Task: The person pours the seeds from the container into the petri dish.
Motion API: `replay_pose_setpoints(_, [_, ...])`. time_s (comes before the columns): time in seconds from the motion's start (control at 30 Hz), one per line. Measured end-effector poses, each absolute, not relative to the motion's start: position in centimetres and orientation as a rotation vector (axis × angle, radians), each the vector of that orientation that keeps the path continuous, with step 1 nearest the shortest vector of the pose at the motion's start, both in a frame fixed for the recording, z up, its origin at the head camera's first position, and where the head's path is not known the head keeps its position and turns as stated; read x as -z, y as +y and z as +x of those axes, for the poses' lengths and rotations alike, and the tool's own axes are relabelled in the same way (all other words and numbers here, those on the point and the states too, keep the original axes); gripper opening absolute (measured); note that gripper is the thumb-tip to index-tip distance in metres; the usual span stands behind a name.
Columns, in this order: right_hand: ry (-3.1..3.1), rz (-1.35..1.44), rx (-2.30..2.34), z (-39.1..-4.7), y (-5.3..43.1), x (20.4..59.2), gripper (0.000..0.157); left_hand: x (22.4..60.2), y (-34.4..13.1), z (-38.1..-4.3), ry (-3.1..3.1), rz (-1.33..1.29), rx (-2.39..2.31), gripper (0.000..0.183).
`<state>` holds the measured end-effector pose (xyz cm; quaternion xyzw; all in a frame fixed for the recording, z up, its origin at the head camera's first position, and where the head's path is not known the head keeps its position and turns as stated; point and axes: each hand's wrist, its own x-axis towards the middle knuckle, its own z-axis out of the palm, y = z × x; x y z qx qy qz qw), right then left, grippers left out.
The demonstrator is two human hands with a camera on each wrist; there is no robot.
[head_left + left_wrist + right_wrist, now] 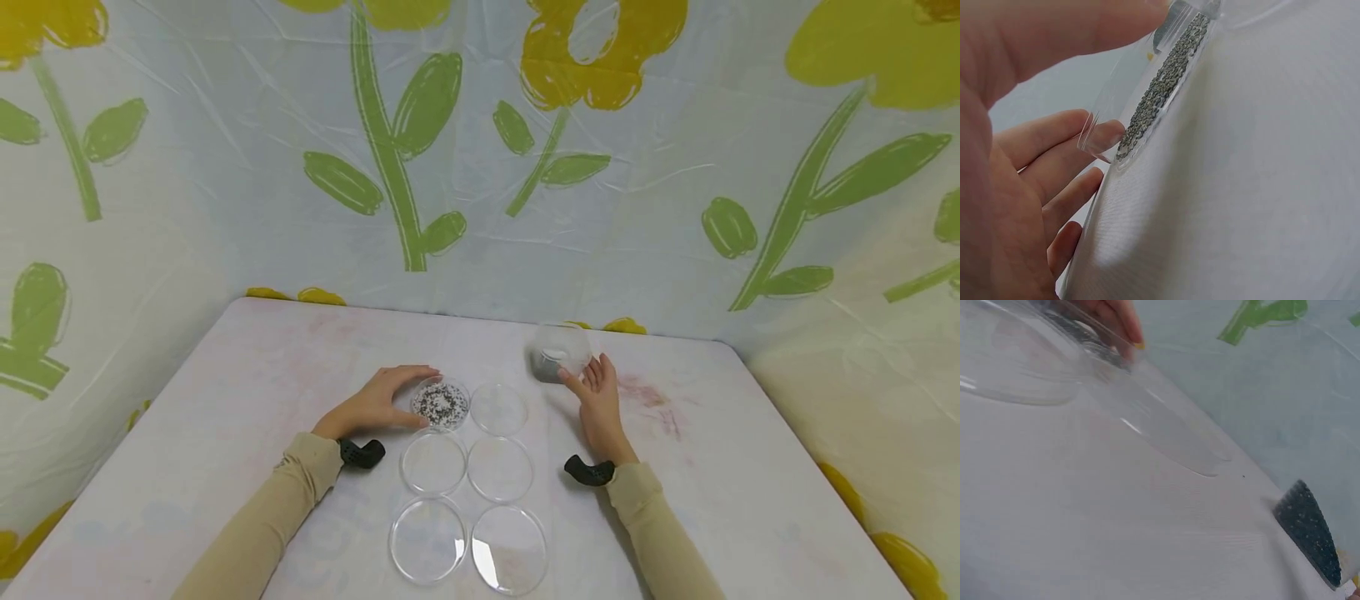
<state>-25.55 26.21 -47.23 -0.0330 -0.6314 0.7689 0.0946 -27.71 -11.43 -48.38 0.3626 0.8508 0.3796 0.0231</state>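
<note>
My left hand (375, 404) grips the side of a clear petri dish (441, 405) holding mixed black and white grains. In the left wrist view its thumb and fingers lie at the wall of this dish (1100, 140), and a layer of dark grains (1166, 81) shows through. At the back right, my right hand (598, 404) holds a clear container (570, 343), thumb on the near side and the other fingers at its right. Dark grains (1310, 537) are heaped to one side inside that container; most of the right hand is hidden in the right wrist view.
Several clear petri dishes stand close together on the white table, among them one right of the grain dish (498, 408) and two front ones (427, 542). A flowered cloth (480, 208) hangs behind the table and at both sides.
</note>
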Motion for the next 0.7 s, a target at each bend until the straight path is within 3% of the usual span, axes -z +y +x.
replay_pose_setpoints(0.17, [-1.887, -0.230, -2.130, -23.7, 25.1, 47.3, 0.089, 48.4, -11.4, -27.8, 2.636, 1.123, -1.170, 0.080])
replay_pose_setpoints(0.3, [-1.793, -0.268, -2.071, -22.1, 24.0, 47.2, 0.063, 48.6, -11.6, -27.9, 2.637, 1.112, -1.160, 0.080])
replay_pose_setpoints(0.43, [-1.870, -0.101, -2.016, -21.1, 23.4, 47.5, 0.041, 48.7, -11.6, -28.0, 2.633, 1.120, -1.161, 0.080])
replay_pose_setpoints(0.57, [-2.103, 0.123, -1.941, -20.9, 23.5, 48.0, 0.039, 48.7, -11.6, -28.0, 2.638, 1.114, -1.152, 0.080])
replay_pose_setpoints(0.7, [-2.343, 0.245, -1.835, -20.8, 23.8, 47.9, 0.048, 48.6, -11.4, -28.0, 2.633, 1.117, -1.159, 0.080])
